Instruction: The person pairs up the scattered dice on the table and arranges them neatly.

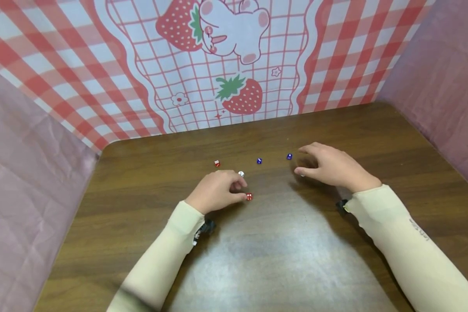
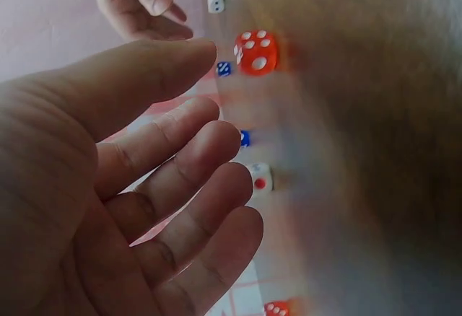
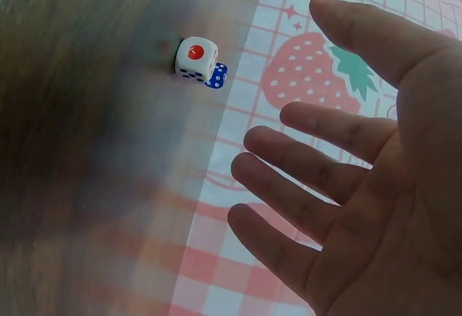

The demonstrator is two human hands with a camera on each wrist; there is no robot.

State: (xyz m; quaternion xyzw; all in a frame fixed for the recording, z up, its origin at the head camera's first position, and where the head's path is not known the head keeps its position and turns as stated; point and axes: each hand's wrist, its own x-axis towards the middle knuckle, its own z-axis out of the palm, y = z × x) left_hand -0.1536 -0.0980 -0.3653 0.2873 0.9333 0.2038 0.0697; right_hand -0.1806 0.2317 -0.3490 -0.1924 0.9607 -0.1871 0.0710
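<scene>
My left hand [image 1: 218, 190] hovers low over the table with its fingers spread loosely and holds nothing. By its thumb tip lies a red die [image 1: 249, 196], large in the left wrist view. A white die [image 1: 241, 173] sits just beyond its fingers, and a second red die [image 1: 217, 163] lies behind that hand. My right hand [image 1: 331, 167], also holding nothing, has thumb and fingers apart. Another white die [image 3: 196, 58] is near it, mostly hidden by the thumb in the head view. Past its fingertips is a blue die [image 1: 289, 156]; another blue die [image 1: 259, 160] lies between the hands.
The brown wooden table [image 1: 257, 260] extends toward the front. A red-and-white checked cloth [image 1: 281, 95] with strawberry prints hangs along its back edge. Pink cloth [image 1: 19, 182] hangs on the left, and more pink fabric [image 1: 444, 78] is on the right.
</scene>
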